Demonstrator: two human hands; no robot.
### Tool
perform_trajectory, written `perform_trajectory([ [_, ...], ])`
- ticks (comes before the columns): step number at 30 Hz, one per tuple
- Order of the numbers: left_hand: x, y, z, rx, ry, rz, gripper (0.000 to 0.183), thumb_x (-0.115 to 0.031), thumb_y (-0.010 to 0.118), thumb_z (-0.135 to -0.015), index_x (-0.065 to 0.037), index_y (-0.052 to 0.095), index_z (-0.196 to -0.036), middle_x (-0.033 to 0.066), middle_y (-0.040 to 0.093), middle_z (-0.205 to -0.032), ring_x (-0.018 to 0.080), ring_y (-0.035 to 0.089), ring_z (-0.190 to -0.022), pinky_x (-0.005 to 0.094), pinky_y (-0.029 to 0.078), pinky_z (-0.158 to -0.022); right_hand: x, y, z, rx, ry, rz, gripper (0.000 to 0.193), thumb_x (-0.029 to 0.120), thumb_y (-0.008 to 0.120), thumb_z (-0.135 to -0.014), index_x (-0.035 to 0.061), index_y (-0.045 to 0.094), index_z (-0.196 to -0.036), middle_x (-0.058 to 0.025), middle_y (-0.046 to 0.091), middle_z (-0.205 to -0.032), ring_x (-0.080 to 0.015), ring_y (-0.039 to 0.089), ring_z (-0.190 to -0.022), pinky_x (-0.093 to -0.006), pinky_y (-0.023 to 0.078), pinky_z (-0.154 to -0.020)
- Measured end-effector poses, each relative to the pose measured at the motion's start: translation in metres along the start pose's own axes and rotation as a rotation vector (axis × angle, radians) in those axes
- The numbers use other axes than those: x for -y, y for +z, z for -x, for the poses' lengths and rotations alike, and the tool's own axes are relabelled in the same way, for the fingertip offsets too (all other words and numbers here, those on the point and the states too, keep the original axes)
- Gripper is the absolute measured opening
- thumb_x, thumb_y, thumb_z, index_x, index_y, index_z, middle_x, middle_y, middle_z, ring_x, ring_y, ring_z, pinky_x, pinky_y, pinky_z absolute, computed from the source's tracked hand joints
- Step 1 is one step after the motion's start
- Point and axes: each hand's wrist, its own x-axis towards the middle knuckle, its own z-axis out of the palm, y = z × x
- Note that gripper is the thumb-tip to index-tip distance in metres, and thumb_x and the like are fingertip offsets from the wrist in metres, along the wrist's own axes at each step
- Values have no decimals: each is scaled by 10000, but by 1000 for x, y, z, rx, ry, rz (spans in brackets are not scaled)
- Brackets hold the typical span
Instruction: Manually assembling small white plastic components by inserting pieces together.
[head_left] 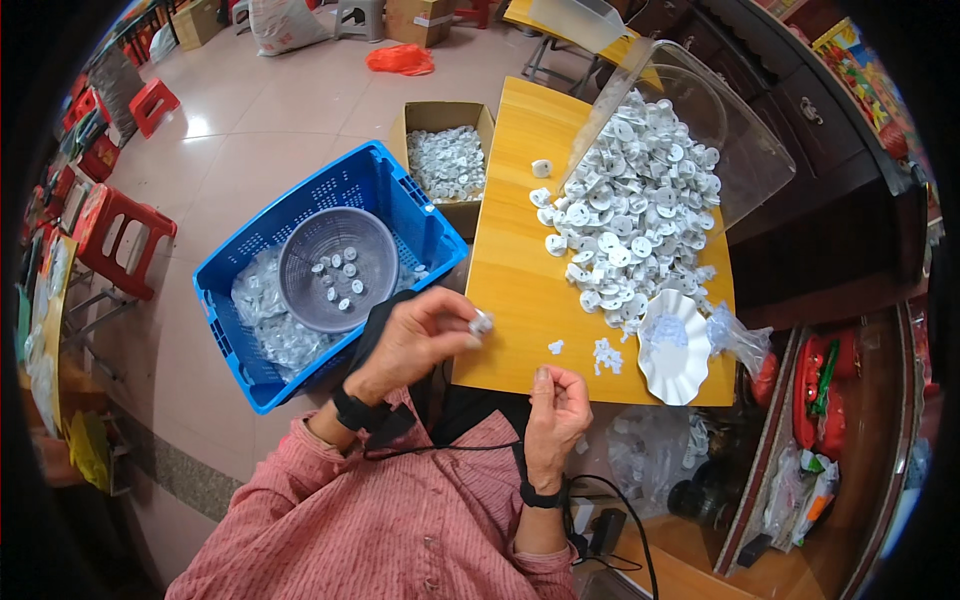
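My left hand [412, 342] pinches a small white plastic part [481, 322] between thumb and fingers, over the left edge of the yellow table [520, 220]. Close to the table's front edge, my right hand [558, 418] has its thumb and index finger pressed together; whatever is between them is too small to make out. Ahead of it lie a few tiny whitish pieces [606, 356] and a single small one [556, 347]. A white dish with a wavy rim [688, 378] holds more tiny pieces. Beyond spreads a large heap of round white plastic parts [640, 200].
A clear plastic bin [745, 150] lies tipped behind the heap. Left of the table, a blue crate [225, 335] holds plastic bags and a grey colander [300, 290] with several white parts. A cardboard box [463, 212] of parts stands beyond. Dark cabinets [810, 200] border the right.
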Motion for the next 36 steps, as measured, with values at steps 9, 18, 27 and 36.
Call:
perform_trajectory([
  [9,19,-153,-3,-575,-165,-810,246,-36,793,-721,29,697,-938,124,710,-897,174,700,-830,305,563,-688,-11,-17,-21,-95,-502,631,155,-11,659,-866,-3,666,-1021,-132,620,-974,-327,627,-877,-414,521,-757],
  [18,13,-133,-42,-452,142,-1224,277,-175,764,-788,27,713,-971,218,680,-909,363,674,-819,419,537,-740,-7,-15,-31,-11,-599,925,311,33,634,-870,70,690,-1174,-55,642,-1208,-293,579,-1046,-442,451,-912],
  [27,-13,-30,-188,-123,584,-1115,325,-45,651,-885,-22,620,-1208,206,601,-1237,377,644,-1062,400,527,-909,-9,-17,-32,2,-547,811,230,-36,577,-842,34,699,-1024,-105,666,-1081,-317,596,-1018,-436,464,-912],
  [36,11,-23,-253,152,600,-1400,453,-24,622,-887,-60,547,-1332,246,426,-1475,410,539,-1238,432,465,-1035,-19,-25,-36,-112,-435,458,164,-92,601,-868,-33,613,-1020,-181,633,-1058,-366,641,-967,-433,547,-804],
])
